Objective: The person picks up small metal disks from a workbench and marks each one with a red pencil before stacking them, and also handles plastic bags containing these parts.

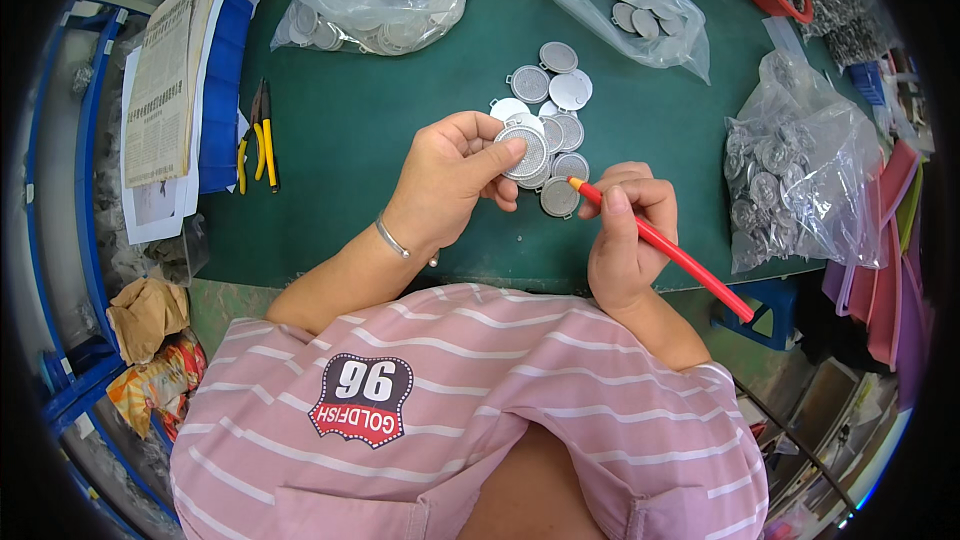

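My left hand [455, 170] pinches a round silver metal disc [522, 152] with a textured face and a small loop, held above the table. My right hand [632, 235] grips a red pencil [690, 262], its tip pointing left toward the discs and a little apart from the held one. Under and beyond my hands lies a loose cluster of similar discs, among them a textured disc [528, 84] and a smooth shiny disc [570, 91]. One more disc [560, 197] lies just left of the pencil's tip.
Clear plastic bags of discs stand at the back left [380, 10] and back right [640, 15] of the green table [340, 120]. Another bag [790, 160] with small metal parts sits at right. Yellow-handled pliers [262, 140] and a blue bin [225, 90] with papers are at left.
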### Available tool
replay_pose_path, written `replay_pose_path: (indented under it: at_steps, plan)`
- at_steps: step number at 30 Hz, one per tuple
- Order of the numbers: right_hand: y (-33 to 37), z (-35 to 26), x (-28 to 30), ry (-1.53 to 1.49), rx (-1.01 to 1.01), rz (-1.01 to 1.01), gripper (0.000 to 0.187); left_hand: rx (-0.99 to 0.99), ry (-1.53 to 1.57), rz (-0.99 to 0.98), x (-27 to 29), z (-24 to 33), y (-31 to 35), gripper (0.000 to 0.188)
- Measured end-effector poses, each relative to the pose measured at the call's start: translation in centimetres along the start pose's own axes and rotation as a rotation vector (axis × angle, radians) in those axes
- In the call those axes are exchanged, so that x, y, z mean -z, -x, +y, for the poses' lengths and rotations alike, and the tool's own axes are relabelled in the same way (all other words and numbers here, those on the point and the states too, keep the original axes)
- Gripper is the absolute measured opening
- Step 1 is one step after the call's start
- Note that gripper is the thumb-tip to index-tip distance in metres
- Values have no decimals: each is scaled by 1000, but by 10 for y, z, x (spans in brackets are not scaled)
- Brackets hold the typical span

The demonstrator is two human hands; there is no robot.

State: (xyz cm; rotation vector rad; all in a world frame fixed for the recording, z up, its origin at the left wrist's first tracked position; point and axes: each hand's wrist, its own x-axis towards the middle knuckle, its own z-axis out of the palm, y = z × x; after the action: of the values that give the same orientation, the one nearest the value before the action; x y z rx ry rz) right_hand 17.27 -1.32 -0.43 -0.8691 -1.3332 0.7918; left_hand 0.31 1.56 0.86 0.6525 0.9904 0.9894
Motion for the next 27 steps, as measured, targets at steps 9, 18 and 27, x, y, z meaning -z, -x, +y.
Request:
replay_pose_path:
  at_steps: [9, 18, 27]
  plan:
    - [0, -3, -2, 106, 2, -76, 7, 16, 28, -6, -2, 2, 1, 17]
    - [0, -1, -3, 115, 44, -85, 7, 3, -10, -29, -1, -2, 2, 17]
    - [0, 0, -4, 71, 7, -37, 7, 40, 59, -72, -1, 1, 5, 17]
